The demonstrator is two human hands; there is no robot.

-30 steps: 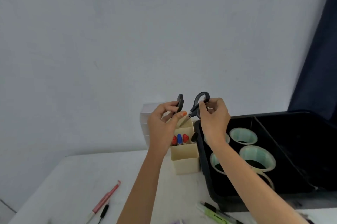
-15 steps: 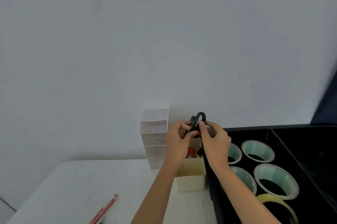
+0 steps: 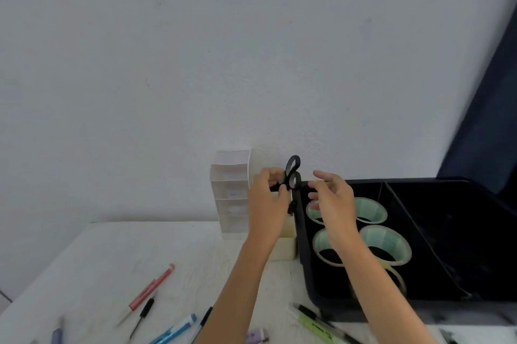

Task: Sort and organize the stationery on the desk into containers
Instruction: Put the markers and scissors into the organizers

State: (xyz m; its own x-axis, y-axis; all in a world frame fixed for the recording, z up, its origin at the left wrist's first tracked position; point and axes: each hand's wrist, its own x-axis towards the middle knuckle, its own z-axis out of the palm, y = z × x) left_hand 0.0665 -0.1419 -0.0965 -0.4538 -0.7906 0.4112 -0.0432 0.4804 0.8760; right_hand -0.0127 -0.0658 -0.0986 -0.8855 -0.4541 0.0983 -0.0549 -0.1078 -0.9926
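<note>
Left hand [image 3: 268, 199] is gripping the black scissors [image 3: 288, 173] by the handle loops, fingers curled round them. The blades are pointing down into the cream pen holder [image 3: 285, 249], mostly hidden behind the hand. Right hand [image 3: 333, 199] is hovering just beside the loops with fingers loosely spread, holding nothing; can't tell whether a fingertip is touching.

Progress, as I'm reading it: partway.
- Done: four tape rolls [image 3: 383, 243] are sitting in the black tray [image 3: 301, 231], with a yellowish one nearer the front. The scissors are going in now.
- Left: loose items are lying on the near desk, namely a red pen [image 3: 152, 286], thin black pen [image 3: 143, 312], blue pen [image 3: 175, 329], green pen [image 3: 315, 325] and a small purple item [image 3: 258, 336].

A translucent drawer unit [image 3: 231, 192] is standing behind the holder. The desk [image 3: 112, 254] is white and slightly grainy, butting against a plain pale wall [image 3: 223, 63]. A dark blue curtain [image 3: 489, 119] is hanging at far right.
</note>
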